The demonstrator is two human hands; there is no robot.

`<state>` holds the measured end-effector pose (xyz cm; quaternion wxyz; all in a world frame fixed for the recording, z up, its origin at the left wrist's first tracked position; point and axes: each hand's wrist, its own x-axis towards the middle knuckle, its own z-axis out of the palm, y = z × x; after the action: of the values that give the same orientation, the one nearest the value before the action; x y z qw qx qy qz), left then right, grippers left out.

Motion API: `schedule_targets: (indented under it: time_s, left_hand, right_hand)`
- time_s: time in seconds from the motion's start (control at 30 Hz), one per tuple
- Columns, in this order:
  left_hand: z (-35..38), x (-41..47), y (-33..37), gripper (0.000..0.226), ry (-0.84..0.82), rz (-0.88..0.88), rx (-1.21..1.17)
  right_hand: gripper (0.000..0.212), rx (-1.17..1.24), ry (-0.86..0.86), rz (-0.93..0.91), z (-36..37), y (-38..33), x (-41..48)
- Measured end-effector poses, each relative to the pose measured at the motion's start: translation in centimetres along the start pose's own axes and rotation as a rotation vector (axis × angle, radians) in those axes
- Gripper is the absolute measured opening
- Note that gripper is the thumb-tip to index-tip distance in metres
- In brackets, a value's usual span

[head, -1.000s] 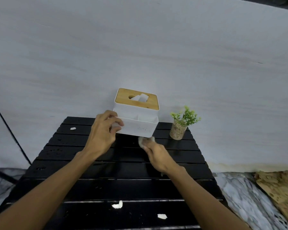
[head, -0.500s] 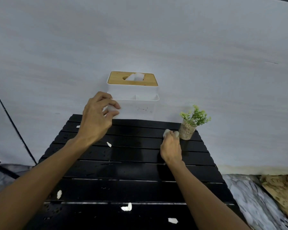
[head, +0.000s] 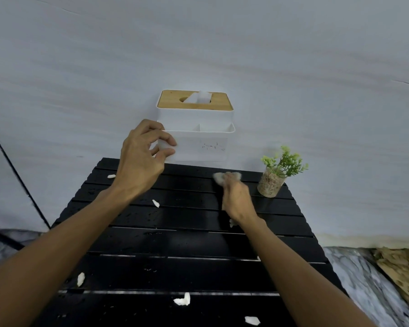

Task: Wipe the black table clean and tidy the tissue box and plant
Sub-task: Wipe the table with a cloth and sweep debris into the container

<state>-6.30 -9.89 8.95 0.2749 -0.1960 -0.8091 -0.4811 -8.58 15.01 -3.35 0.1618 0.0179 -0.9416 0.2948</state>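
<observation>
Head view: left hand (head: 141, 159) grip pinching tissue box (head: 196, 128), box lifted above worktop (head: 198, 241) far edge. Right hand (head: 237, 199) grip pressed on tissue wad (head: 224, 177), left of plant (head: 278, 172). Step: wiping under box. Next: clear scraps (head: 182, 300), reseat box.

The white tissue box with a wooden lid (head: 196, 128) is at the back of the black slatted worktop (head: 187, 241). The small green plant in a glass pot (head: 278, 173) stands to its right. Little white paper scraps (head: 182, 300) lie on the worktop nearer the front.

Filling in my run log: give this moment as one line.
left hand: holds tissue box lifted | right hand: presses tissue wad on black table | plant: far right | scraps: remain
</observation>
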Motion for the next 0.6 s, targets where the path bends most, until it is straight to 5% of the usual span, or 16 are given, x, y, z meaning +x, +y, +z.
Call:
schedule_targets:
  time_s: [0.1,0.33,0.6]
  left_hand:
    - [0.2,0.2,0.0,0.015,-0.009,0.003,-0.019]
    - [0.4,0.9,0.1,0.017,-0.003,0.026,-0.029]
    - [0.3,1.0,0.4,0.023,0.011,0.06,-0.013]
  right_hand:
    - [0.029,-0.045,0.217,0.183,0.1,1.7,1.2]
    - [0.039,-0.357,0.012,0.292,3.2,1.5,5.8]
    - [0.022,-0.116,-0.093,-0.041,5.8,-3.5,4.7]
